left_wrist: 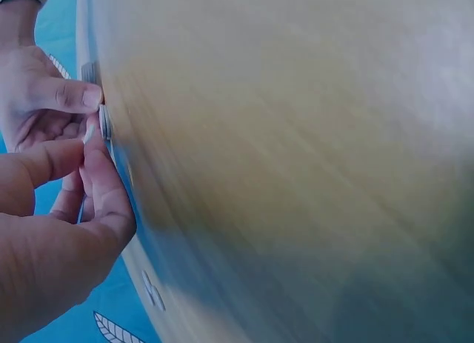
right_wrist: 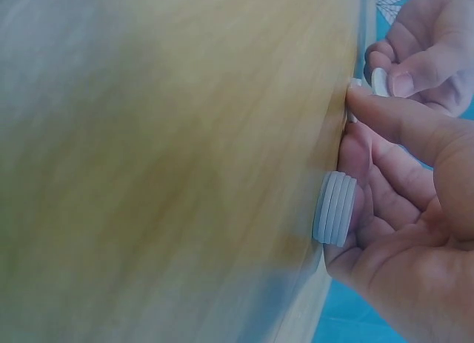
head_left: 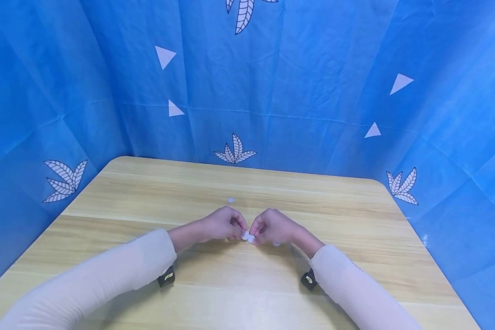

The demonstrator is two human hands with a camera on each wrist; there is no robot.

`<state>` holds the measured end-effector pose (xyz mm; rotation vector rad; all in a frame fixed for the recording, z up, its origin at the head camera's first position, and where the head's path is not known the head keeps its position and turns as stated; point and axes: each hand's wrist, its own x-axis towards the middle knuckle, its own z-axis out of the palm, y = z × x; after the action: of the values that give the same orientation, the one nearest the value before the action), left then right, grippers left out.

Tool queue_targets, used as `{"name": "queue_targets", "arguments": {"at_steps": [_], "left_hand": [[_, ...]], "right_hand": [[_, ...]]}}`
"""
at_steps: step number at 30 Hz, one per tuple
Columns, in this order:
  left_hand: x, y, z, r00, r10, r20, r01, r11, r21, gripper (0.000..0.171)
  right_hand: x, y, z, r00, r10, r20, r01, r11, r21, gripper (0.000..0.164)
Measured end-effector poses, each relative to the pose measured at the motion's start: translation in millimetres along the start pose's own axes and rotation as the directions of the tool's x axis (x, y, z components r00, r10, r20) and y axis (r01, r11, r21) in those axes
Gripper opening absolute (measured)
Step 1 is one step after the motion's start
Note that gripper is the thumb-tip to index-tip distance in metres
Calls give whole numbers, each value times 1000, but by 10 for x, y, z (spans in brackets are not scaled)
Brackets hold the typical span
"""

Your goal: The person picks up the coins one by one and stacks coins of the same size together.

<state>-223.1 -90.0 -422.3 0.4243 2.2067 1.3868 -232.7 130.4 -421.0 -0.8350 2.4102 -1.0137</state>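
Observation:
Near the middle of the table, my left hand pinches a small white disc between thumb and finger, with the disc tilted on edge. Facing it, my right hand has its thumb and finger around a low stack of white discs on the tabletop. The held disc is just beside that stack. Beside the right hand's curled fingers stands a taller stack of several white discs. Fingers partly hide the low stack, so its height is unclear.
Farther back on the table lies another white disc or low stack. A blue curtain with leaf and triangle prints hangs around the table's back and sides. Dark wrist cameras hang beneath both sleeves.

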Motion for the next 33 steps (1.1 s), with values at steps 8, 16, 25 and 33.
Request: {"name": "queue_targets", "arguments": {"at_steps": [8, 16, 25, 33], "left_hand": [[10, 0, 55, 999, -31, -32, 29, 999, -38, 13], [34, 25, 119, 995, -76, -71, 73, 996, -44, 9], [29, 95, 172, 988, -119, -103, 115, 992, -45, 8], [28, 126, 200, 984, -132, -121, 129, 991, -30, 7]], "right_hand": [[4, -12, -6, 1000, 2, 1, -2, 1000, -19, 16], [-3, -26, -12, 1000, 8, 4, -8, 1000, -18, 16], [6, -10, -8, 1000, -2, -1, 2, 1000, -8, 14], [5, -5, -5, 1000, -8, 7, 8, 1000, 6, 13]]}}
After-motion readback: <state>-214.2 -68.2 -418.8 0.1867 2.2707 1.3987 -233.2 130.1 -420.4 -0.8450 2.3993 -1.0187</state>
